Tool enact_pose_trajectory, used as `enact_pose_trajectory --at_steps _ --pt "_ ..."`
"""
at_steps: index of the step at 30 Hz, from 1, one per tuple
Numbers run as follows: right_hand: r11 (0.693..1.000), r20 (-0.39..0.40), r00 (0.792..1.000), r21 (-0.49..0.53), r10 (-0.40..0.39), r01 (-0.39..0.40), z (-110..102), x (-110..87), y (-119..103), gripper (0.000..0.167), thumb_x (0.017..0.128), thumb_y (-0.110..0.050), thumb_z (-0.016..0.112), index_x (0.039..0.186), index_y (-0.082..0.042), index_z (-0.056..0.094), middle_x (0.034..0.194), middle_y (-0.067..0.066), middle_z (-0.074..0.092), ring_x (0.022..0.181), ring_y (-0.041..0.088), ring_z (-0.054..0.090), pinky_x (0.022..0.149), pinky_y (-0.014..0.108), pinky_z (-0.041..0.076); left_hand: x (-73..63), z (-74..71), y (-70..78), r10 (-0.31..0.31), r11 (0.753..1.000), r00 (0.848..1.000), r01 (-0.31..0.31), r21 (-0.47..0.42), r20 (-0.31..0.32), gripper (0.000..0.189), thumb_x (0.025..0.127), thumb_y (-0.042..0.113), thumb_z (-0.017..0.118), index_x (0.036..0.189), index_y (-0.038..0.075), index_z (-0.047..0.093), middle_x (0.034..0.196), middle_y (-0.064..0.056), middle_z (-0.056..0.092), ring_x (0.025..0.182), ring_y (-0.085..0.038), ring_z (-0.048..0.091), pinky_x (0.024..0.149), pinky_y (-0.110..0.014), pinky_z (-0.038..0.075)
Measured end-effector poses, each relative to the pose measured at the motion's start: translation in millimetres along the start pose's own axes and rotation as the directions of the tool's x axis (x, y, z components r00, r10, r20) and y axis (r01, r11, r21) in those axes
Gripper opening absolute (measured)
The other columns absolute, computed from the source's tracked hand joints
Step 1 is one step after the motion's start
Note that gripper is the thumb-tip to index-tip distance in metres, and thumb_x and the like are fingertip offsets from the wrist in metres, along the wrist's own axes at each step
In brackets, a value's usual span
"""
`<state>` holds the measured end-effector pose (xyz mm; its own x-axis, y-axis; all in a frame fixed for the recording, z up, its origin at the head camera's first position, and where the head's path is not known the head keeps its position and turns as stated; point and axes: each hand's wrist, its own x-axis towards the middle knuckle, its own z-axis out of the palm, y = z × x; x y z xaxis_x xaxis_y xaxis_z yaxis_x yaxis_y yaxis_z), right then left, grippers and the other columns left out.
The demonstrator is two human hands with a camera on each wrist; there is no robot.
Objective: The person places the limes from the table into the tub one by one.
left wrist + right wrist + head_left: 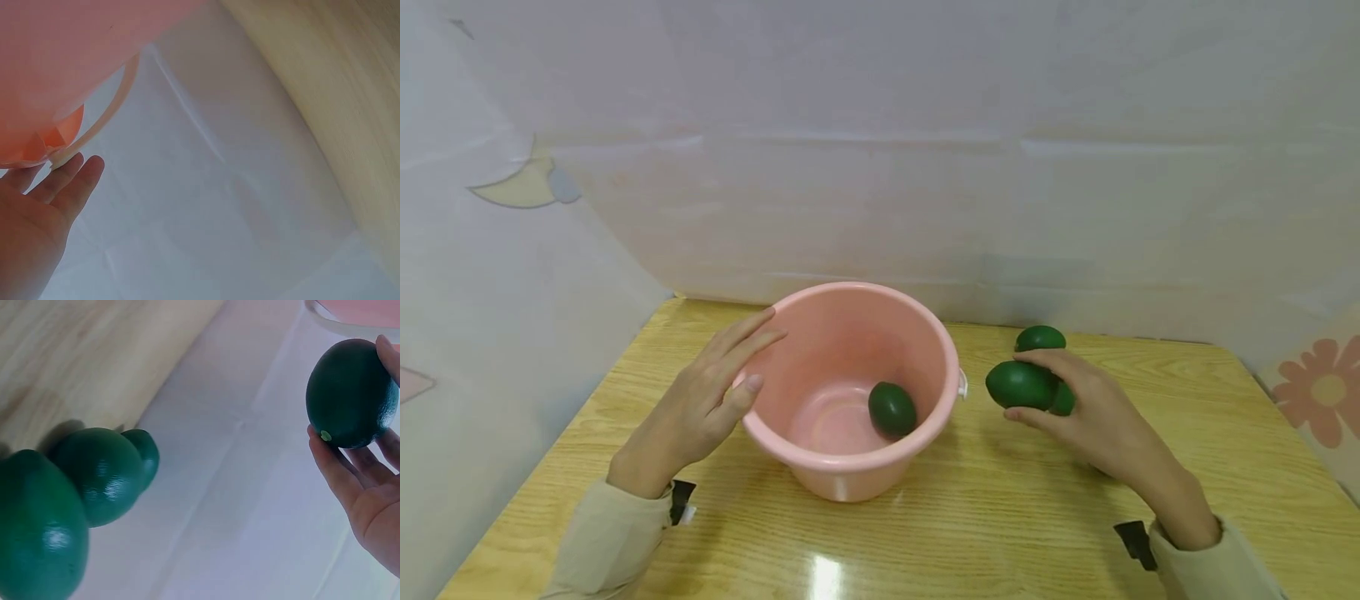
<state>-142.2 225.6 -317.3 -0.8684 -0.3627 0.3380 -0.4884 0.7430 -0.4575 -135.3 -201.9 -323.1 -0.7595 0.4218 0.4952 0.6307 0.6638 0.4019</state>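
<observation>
A pink bucket [850, 462] stands on the table with one dark green avocado-like fruit [892, 410] at the bottom right inside. My left hand [703, 400] rests against the bucket's left rim, fingers fairly straight; in the left wrist view its fingertips touch near the handle's [112, 106] joint. To the right of the bucket, my right hand [1093, 412] holds another green fruit [1019, 385] between thumb and fingers. The right wrist view shows this fruit with a small pale spot at its lower end. Another green fruit [1040, 337] lies behind it, and one more is partly hidden by the hand.
Several loose green fruits [100, 475] lie on the wood-grain table [1000, 533] at the right. A pale printed sheet [880, 167] hangs along the table's back edge and sides. A white handle joint [962, 384] juts from the bucket's right side.
</observation>
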Motion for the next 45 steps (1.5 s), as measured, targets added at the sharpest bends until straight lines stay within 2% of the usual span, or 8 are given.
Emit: enact_pose_trajectory --at_steps 6,12,16,21,30,45 --pt "0.999 -0.065 0.996 -0.013 -0.053 0.052 -4 2.5 -4 0.062 0.073 -0.024 0.087 0.129 -0.012 0.062 0.127 0.017 0.066 0.105 0.036 0.066 0.075 0.046 0.057 -0.4 0.1 0.1 -0.003 1.0 1.0 0.003 -0.001 -0.001 0.05 0.097 0.016 0.049 0.147 0.016 0.047 0.161 -0.005 0.034 0.147 -0.028 0.033 0.109 -0.058 0.037" --pt "0.995 -0.094 0.991 -0.034 -0.097 0.094 -5 4.2 -5 0.064 0.071 -0.022 0.089 0.129 -0.013 0.063 0.126 0.013 0.067 0.105 0.032 0.067 0.076 0.038 0.057 -1.0 0.1 0.0 -0.005 1.0 1.0 0.005 -0.001 -0.001 0.051 0.097 0.015 0.05 0.148 0.016 0.047 0.161 -0.004 0.033 0.147 -0.027 0.033 0.109 -0.058 0.036" --pt "0.995 -0.098 0.991 -0.056 -0.092 0.086 -6 5.0 -7 0.063 0.071 -0.023 0.089 0.128 -0.012 0.063 0.126 0.01 0.067 0.105 0.028 0.067 0.076 0.033 0.056 -1.4 0.5 -0.7 -0.008 1.0 1.0 0.008 0.0 0.002 0.05 0.098 0.017 0.048 0.148 0.017 0.047 0.161 -0.004 0.033 0.147 -0.028 0.033 0.109 -0.059 0.036" --pt "0.995 -0.108 0.991 -0.062 -0.083 0.076 -9 5.1 -10 0.063 0.071 -0.022 0.089 0.128 -0.012 0.063 0.125 0.01 0.067 0.105 0.027 0.066 0.077 0.034 0.056 -1.3 1.4 -1.9 -0.006 1.0 1.0 0.006 0.002 0.001 0.051 0.096 0.014 0.049 0.148 0.016 0.047 0.161 -0.005 0.034 0.147 -0.028 0.033 0.109 -0.059 0.037" --pt "0.995 -0.138 0.986 -0.025 -0.097 0.095 -13 4.9 -17 0.067 0.068 -0.021 0.09 0.129 -0.017 0.064 0.122 0.009 0.069 0.103 0.027 0.067 0.079 0.018 0.05 -1.3 1.5 -2.1 -0.001 1.0 1.0 0.001 0.003 -0.001 0.049 0.098 0.016 0.048 0.147 0.015 0.047 0.161 -0.005 0.034 0.146 -0.028 0.034 0.108 -0.058 0.038" --pt "0.996 -0.132 0.988 -0.028 -0.085 0.082 -19 9.2 -29 0.065 0.073 -0.025 0.088 0.133 -0.021 0.062 0.125 0.005 0.068 0.107 0.023 0.066 0.085 0.012 0.045 -0.2 0.1 -0.3 -0.003 1.0 1.0 0.003 0.008 -0.004 0.05 0.097 0.016 0.049 0.147 0.017 0.048 0.161 -0.003 0.034 0.147 -0.027 0.033 0.109 -0.058 0.037"
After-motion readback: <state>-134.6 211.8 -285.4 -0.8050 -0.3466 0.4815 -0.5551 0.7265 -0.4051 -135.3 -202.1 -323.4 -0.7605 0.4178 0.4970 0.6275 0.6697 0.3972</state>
